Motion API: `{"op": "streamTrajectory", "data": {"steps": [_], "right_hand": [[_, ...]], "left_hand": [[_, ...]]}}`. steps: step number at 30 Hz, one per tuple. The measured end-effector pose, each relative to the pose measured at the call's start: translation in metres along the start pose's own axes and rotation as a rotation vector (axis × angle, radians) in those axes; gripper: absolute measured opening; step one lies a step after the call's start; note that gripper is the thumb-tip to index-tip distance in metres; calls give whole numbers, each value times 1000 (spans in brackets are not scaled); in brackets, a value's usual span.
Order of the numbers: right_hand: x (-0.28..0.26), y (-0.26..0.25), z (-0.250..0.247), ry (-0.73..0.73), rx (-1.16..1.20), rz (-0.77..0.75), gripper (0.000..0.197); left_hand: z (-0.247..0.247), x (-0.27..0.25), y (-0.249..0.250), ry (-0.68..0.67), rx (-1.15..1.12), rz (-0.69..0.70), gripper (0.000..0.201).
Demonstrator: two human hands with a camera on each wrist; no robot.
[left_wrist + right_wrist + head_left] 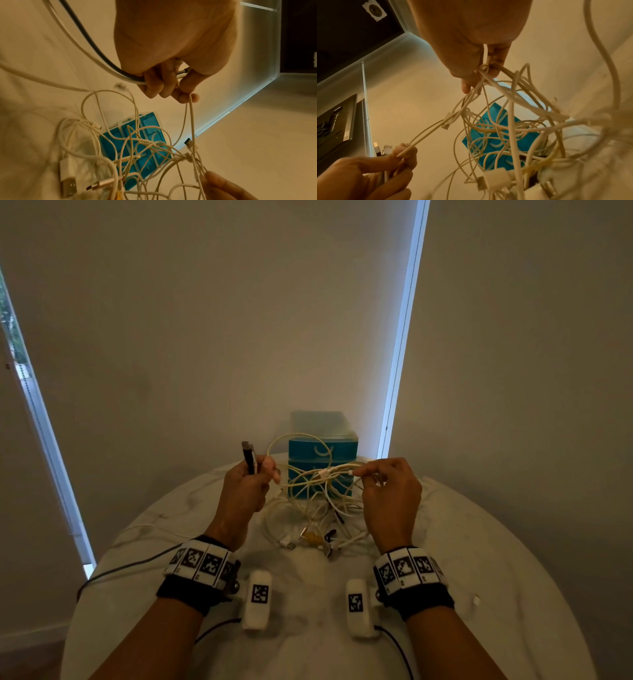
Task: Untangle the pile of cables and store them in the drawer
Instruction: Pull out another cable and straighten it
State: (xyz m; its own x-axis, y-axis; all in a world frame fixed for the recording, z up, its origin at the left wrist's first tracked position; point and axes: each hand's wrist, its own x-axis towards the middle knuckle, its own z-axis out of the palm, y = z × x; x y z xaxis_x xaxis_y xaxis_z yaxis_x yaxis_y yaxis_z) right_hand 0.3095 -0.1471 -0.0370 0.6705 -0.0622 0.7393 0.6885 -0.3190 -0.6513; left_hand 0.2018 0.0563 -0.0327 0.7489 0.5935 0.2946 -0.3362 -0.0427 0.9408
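Holding two plug ends upright in my left hand (245,491), one dark cable (249,458) and one white cable (72,40) whose cords trail back past my wrist, I also pinch a thin cream strand (191,119) between thumb and forefinger of that same grip; the strand runs across to my right hand (390,501), whose fingertips (465,86) pinch a bunch of cream loops, so both grips are closed on cable; between the two hands the strand is pulled fairly straight, with a small white connector (445,126) hanging along it; below and between my grips the tangled pile of cables (315,529) lies partly lifted off the white tabletop (496,559), its lower loops and several plugs resting there, among them a white USB plug (67,175) and what seems to be a gold-coloured plug (102,183), though the blur makes that unsure; beyond the pile, farther from me than both hands, stands the blue drawer unit (323,463) with its drawers closed, loops of cable hanging in front of its face; nearer me than my wrists, two white tagged blocks (257,599) sit on the tabletop.
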Motion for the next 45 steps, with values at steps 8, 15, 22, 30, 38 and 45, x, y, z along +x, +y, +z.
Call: {"op": "streamTrajectory", "data": {"steps": [8,15,22,30,38,45], "right_hand": [[-7,14,12,-356,-61,33,34],[-17,13,28,-547,-1,-61,26],[-8,9,17,-269,292,71,26],[6,4,6,-309,375,242,9],[39,22,-27,-199,281,362,20],[86,-12,-68,-21,949,518,36]], "left_hand": [[11,-9,-1,-81,-20,56,24],[22,-24,16,-90,-103,106,26],[30,-19,10,-237,184,125,45],[52,16,5,-122,972,258,35],[48,48,14,29,1078,125,49],[32,68,-3,-76,978,-64,34]]}}
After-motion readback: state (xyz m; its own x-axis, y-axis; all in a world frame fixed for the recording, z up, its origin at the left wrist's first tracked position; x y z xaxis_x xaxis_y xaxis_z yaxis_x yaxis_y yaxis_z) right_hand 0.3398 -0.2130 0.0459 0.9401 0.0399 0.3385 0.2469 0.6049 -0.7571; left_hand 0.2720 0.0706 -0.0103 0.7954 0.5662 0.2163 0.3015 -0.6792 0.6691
